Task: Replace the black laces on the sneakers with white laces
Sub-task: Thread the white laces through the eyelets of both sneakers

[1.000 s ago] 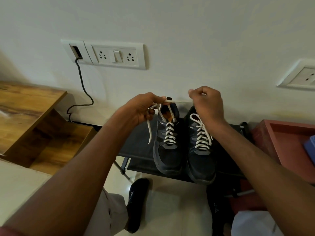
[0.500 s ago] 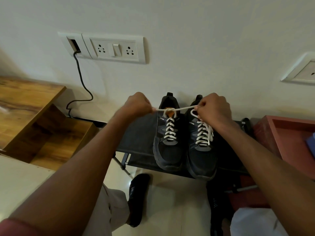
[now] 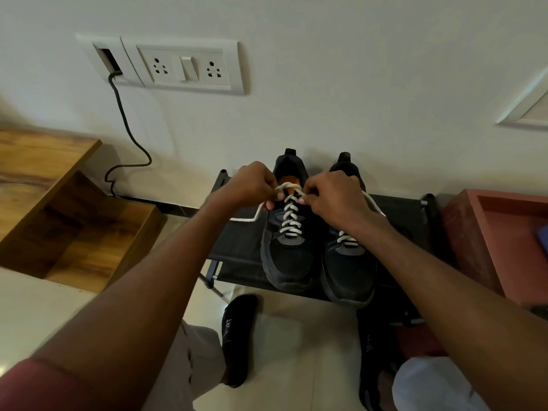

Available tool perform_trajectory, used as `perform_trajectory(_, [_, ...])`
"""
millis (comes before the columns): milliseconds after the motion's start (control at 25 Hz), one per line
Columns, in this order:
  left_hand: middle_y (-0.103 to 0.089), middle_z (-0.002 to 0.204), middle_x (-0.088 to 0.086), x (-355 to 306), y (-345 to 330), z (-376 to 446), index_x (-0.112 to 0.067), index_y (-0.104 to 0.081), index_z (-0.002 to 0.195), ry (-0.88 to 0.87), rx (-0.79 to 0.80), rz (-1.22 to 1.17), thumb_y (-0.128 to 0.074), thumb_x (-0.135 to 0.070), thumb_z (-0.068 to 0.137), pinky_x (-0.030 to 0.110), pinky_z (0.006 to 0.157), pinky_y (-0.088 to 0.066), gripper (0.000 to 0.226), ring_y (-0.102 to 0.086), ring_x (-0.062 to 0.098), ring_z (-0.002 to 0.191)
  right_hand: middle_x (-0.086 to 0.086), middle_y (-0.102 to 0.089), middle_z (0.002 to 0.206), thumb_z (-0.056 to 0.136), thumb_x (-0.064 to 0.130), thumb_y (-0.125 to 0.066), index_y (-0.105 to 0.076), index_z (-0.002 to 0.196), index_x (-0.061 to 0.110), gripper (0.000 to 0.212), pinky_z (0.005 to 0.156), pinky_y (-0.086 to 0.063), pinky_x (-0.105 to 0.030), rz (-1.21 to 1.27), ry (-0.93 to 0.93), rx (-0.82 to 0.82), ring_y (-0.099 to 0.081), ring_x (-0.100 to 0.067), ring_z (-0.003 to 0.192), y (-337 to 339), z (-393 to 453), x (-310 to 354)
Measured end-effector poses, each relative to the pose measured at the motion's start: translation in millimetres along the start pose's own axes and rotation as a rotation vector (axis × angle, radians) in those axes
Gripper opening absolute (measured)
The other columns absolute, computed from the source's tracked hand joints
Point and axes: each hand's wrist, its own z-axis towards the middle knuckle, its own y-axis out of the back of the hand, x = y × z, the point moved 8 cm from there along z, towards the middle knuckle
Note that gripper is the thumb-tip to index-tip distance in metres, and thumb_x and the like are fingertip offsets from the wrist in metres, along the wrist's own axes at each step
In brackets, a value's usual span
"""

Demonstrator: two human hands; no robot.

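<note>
Head view: right hand hides right sneaker's upper laces.

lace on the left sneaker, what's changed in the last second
Both hands came down and together: the left hand and right hand, which had pulled the white lace taut and wide apart, now pinch it close over the left sneaker tongue, forming a loop. The lace ends trail slack to either side. Both sneakers stayed put on the rack.
</note>
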Motion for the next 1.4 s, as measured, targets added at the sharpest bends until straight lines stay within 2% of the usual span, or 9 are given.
perform_trajectory(120, [-0.075, 0.066, 0.006, 12, 0, 1, -0.011, -0.078, 0.078, 0.048, 0.015, -0.016, -0.081, -0.022, 0.088, 0.025, 0.07, -0.056, 0.015, -0.068, 0.011, 0.056, 0.006, -0.066, 0.081, 0.09, 0.044, -0.077, -0.076, 0.09, 0.028, 0.016, 0.093, -0.046, -0.044, -0.031, -0.129, -0.081, -0.065, -0.025, 0.092, 17, 5, -20])
perform_trajectory(320, [-0.072, 0.06, 0.002, 31, 3, 1, -0.006, -0.078, 0.082, 0.254, 0.008, -0.037, -0.08, -0.022, 0.09, 0.023, 0.055, -0.05, 0.018, -0.064, 0.01, 0.048, 0.001, -0.067, 0.083, 0.09, 0.041, -0.078, -0.077, 0.09, 0.027, 0.014, 0.085, -0.038, -0.04, -0.129, -0.211, -0.127, -0.055, -0.023, 0.081, 29, 6, -30])
perform_trajectory(480, [-0.077, 0.082, 0.015, 29, 5, -3, 0.001, -0.077, 0.088, 0.277, 0.061, -0.185, -0.08, -0.028, 0.09, 0.029, 0.069, -0.05, 0.029, -0.067, 0.017, 0.065, 0.002, -0.069, 0.084, 0.088, 0.039, -0.079, -0.075, 0.084, 0.026, 0.014, 0.088, -0.045, -0.041, -0.101, -0.224, -0.102, -0.064, -0.025, 0.088, 28, 6, -31])
perform_trajectory(600, [-0.073, 0.082, 0.019, 26, 16, -8, -0.003, -0.072, 0.079, 0.257, 0.019, -0.389, -0.081, -0.035, 0.088, 0.034, 0.072, -0.047, 0.035, -0.064, 0.022, 0.07, 0.008, -0.071, 0.076, 0.086, 0.036, -0.082, -0.073, 0.073, 0.025, 0.019, 0.083, -0.055, -0.037, 0.191, -0.224, -0.021, -0.069, -0.017, 0.082, 31, 8, -32])
perform_trajectory(720, [-0.075, 0.092, 0.025, 13, 25, -6, -0.001, -0.069, 0.081, 0.153, -0.092, -0.619, -0.08, -0.034, 0.088, 0.037, 0.075, -0.052, 0.035, -0.068, 0.027, 0.076, 0.004, -0.073, 0.073, 0.086, 0.034, -0.084, -0.078, 0.08, 0.012, 0.023, 0.073, -0.049, -0.03, 0.681, -0.268, 0.082, -0.063, -0.012, 0.071, 28, 3, -24])
perform_trajectory(840, [-0.078, 0.094, 0.016, -11, 14, -3, -0.005, -0.063, 0.093, 0.049, -0.085, -0.872, -0.071, -0.028, 0.097, 0.034, 0.072, -0.059, 0.025, -0.077, 0.029, 0.087, -0.001, -0.076, 0.087, 0.09, 0.04, -0.077, -0.078, 0.083, 0.013, 0.028, 0.081, -0.047, -0.038, 0.978, -0.342, 0.103, -0.068, -0.019, 0.086, 21, 0, -14])
perform_trajectory(1000, [-0.061, 0.068, 0.004, -19, -2, 1, -0.013, -0.054, 0.082, 0.061, -0.084, -0.975, -0.06, -0.036, 0.104, 0.029, 0.059, -0.056, 0.032, -0.067, 0.021, 0.065, 0.002, -0.081, 0.102, 0.102, 0.041, -0.062, -0.069, 0.092, 0.022, 0.023, 0.091, -0.047, -0.041, 1.28, -0.436, 0.12, -0.076, -0.016, 0.101, 2, 3, -13])
perform_trajectory(1120, [-0.049, 0.061, -0.001, -9, -6, 9, -0.018, -0.049, 0.078, 0.091, -0.097, -0.953, -0.053, -0.042, 0.106, 0.028, 0.054, -0.048, 0.038, -0.054, 0.017, 0.058, 0.001, -0.073, 0.083, 0.106, 0.037, -0.057, -0.064, 0.089, 0.02, 0.026, 0.071, -0.052, -0.032, 1.561, -0.537, 0.08, -0.076, -0.02, 0.089, -16, 6, -18])
perform_trajectory(1400, [-0.048, 0.06, -0.005, 12, -9, 11, -0.017, -0.054, 0.079, 0.01, -0.13, -0.781, -0.054, -0.042, 0.106, 0.031, 0.058, -0.047, 0.036, -0.053, 0.016, 0.061, 0.001, -0.058, 0.067, 0.108, 0.027, -0.057, -0.063, 0.085, 0.014, 0.027, 0.05, -0.041, -0.023, 1.292, -0.524, -0.065, -0.059, -0.012, 0.061, -19, 7, -33])
